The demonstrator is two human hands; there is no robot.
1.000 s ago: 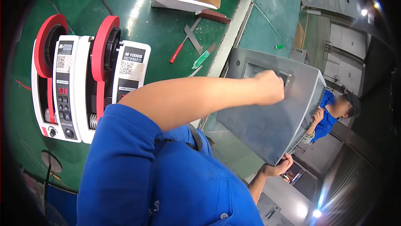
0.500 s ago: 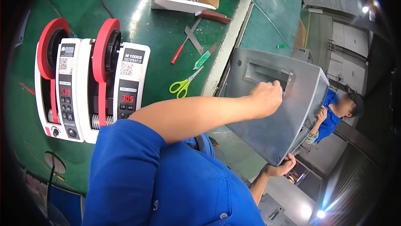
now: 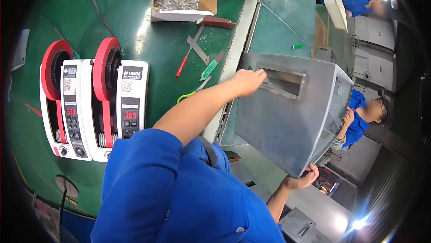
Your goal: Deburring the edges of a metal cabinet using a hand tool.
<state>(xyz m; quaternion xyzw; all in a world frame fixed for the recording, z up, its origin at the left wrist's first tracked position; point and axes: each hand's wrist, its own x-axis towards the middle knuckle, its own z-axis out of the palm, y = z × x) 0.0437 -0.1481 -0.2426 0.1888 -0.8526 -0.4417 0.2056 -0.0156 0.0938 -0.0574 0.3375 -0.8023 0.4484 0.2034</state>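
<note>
We hold the grey metal housing [image 3: 292, 117] off the counter's [image 3: 148, 41] right edge: left hand [image 3: 249, 82] fingers curled at its slot, right hand [image 3: 301, 180] gripping its near corner.

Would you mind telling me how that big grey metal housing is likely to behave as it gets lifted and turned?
The grey housing looks like stiff sheet metal, so it probably won't flex. It is bulky, with the left hand at its slot and the right hand under its lower corner, so it is likely awkward and may swing. Its smooth faces could be slippery.
</note>
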